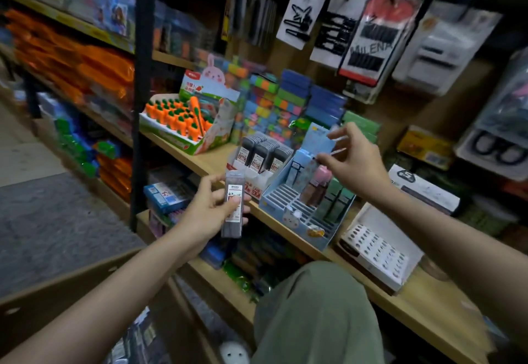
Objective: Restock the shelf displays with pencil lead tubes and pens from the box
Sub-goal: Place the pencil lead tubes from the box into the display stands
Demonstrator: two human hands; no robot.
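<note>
My left hand (213, 209) grips a small stack of grey pencil lead tubes (233, 212) with a 0.7 label, held upright in front of the shelf edge. Just behind them stands a white display of lead tubes (263, 158) with several grey tubes in rows. My right hand (353, 160) hovers over the back of the light blue pen display (300, 209), thumb and fingers pinching a thin pale item (338, 151) that is too blurred to name. A few pens (318, 186) stand in the blue display's slots.
A white display with empty holes (380, 252) sits right of the blue one on the wooden shelf (414, 306). Carrot-shaped pens (177, 123) fill a box at the left. A cardboard box flap (57, 295) lies lower left, my knee (314, 312) below.
</note>
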